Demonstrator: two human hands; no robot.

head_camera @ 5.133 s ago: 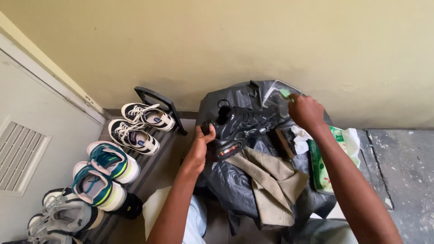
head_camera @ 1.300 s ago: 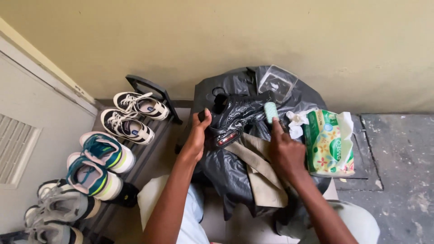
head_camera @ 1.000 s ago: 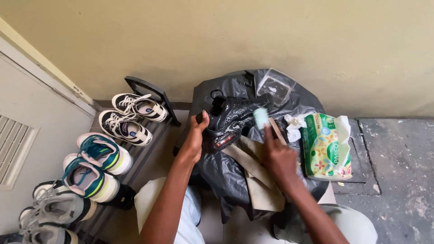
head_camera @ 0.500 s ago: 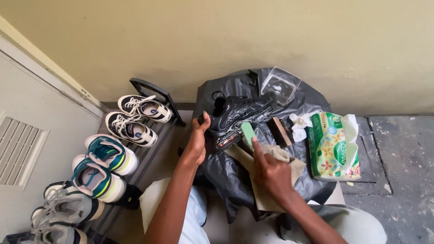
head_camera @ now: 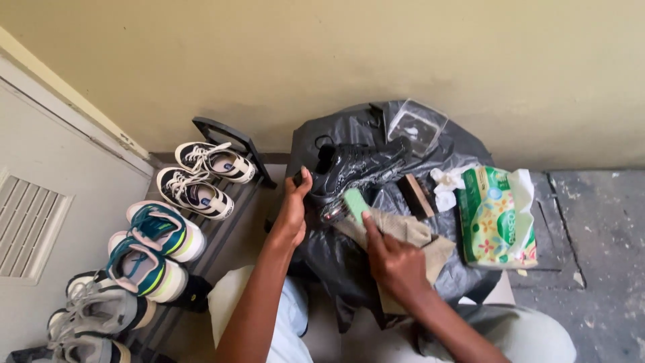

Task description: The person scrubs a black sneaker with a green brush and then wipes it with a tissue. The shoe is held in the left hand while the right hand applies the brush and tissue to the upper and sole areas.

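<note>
A shiny black shoe (head_camera: 359,167) lies on a black plastic sheet (head_camera: 336,255) spread over the floor. My left hand (head_camera: 293,210) grips the shoe's heel end. My right hand (head_camera: 392,259) holds a small pale green sponge (head_camera: 354,204) against the shoe's side, near the sole. A beige cloth (head_camera: 410,235) lies crumpled on the plastic, under and beside my right hand.
A wooden brush (head_camera: 416,195), a clear plastic lid (head_camera: 416,126) and a green floral tissue pack (head_camera: 494,216) lie right of the shoe. A low rack (head_camera: 222,134) on the left holds several pairs of sneakers. The yellow wall stands close behind; a grey door is at far left.
My right hand picked up the green sponge from the right side and brought it leftward and down to the shoe's side. My left hand has kept its hold on the shoe.
</note>
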